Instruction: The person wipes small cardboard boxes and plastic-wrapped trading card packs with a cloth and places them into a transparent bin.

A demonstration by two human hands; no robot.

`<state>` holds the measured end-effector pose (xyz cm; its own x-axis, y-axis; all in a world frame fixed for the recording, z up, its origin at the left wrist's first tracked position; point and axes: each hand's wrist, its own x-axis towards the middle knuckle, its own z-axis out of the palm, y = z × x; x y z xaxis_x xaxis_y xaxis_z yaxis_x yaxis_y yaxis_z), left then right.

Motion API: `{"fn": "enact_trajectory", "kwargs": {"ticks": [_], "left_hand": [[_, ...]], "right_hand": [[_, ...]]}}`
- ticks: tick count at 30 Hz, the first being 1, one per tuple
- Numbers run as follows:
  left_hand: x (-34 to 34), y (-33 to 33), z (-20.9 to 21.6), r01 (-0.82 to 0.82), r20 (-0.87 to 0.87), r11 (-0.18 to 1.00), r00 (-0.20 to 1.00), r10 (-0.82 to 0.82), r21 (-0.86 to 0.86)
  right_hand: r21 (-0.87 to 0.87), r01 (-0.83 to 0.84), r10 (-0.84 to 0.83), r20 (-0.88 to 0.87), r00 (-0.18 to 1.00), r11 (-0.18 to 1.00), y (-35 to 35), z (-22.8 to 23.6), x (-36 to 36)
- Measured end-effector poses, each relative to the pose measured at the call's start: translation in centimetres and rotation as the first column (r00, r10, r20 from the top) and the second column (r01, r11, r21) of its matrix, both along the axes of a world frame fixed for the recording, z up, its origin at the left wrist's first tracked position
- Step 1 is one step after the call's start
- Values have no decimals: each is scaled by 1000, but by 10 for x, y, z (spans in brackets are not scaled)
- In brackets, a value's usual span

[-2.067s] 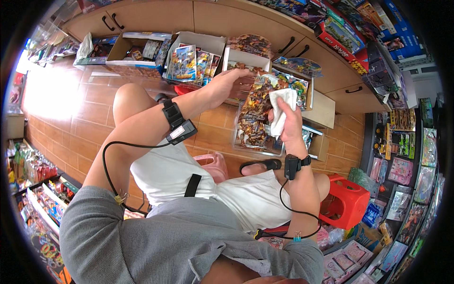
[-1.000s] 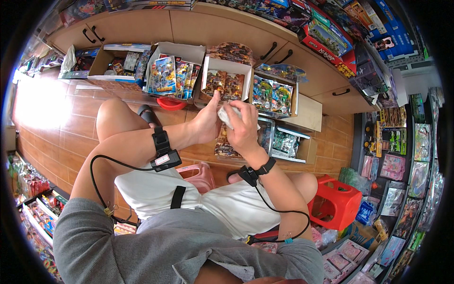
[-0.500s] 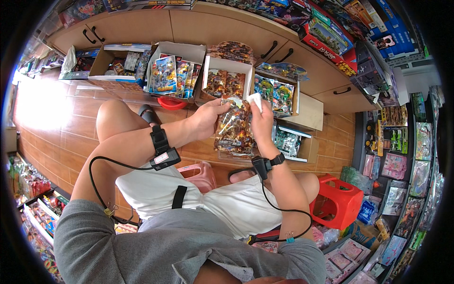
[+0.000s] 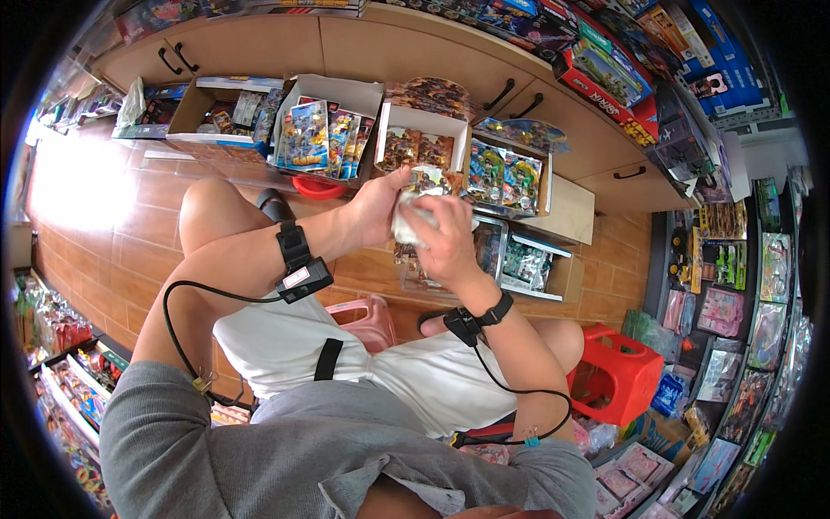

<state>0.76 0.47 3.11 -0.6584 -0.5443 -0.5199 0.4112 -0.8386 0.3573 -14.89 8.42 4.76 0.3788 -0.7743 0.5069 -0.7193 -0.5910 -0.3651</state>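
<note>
My left hand (image 4: pixel 379 208) grips a brown, glossy toy packet (image 4: pixel 429 180) by its left edge, thumb on top. Across the front of that packet lies my right hand (image 4: pixel 450 240), its fingers pressing a crumpled white cloth (image 4: pixel 405 227) against the surface close to my left hand. The cloth and my right hand hide most of the packet. Just beyond it stands an open box (image 4: pixel 421 121) with similar brown packets inside. Beneath my right hand a clear plastic tray (image 4: pixel 493 246) shows in part.
Open boxes of toy packets line the cabinet: a white box (image 4: pixel 333 88) to the left, one with green-blue packets (image 4: pixel 504 177) to the right. A pink stool (image 4: pixel 367 322) stands between my legs, a red stool (image 4: pixel 618 372) at right. Racks of toys (image 4: pixel 726 311) rise on the right.
My right hand has moved left from the packet's upper right edge and brought the white cloth over its front. The left hand still holds the packet's left edge.
</note>
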Motion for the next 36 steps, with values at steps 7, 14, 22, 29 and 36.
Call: {"fn": "enact_trajectory", "kwargs": {"ticks": [7, 14, 22, 29, 36], "left_hand": [[12, -30, 8, -44, -255, 998, 966, 31, -45], [18, -32, 37, -168, -151, 973, 978, 144, -156], [-2, 4, 1, -51, -58, 989, 997, 43, -141], [11, -33, 15, -253, -129, 949, 964, 231, -189], [19, -49, 21, -273, -101, 926, 962, 255, -259]], "right_hand": [[42, -182, 184, -46, 982, 982, -2, 4, -13], [209, 107, -212, 591, 779, 972, 8, 8, -32], [84, 280, -292, 347, 892, 956, -9, 3, -21], [37, 17, -21, 101, 995, 999, 0, -7, -7], [680, 123, -636, 587, 501, 723, -5, -38, -28]]}}
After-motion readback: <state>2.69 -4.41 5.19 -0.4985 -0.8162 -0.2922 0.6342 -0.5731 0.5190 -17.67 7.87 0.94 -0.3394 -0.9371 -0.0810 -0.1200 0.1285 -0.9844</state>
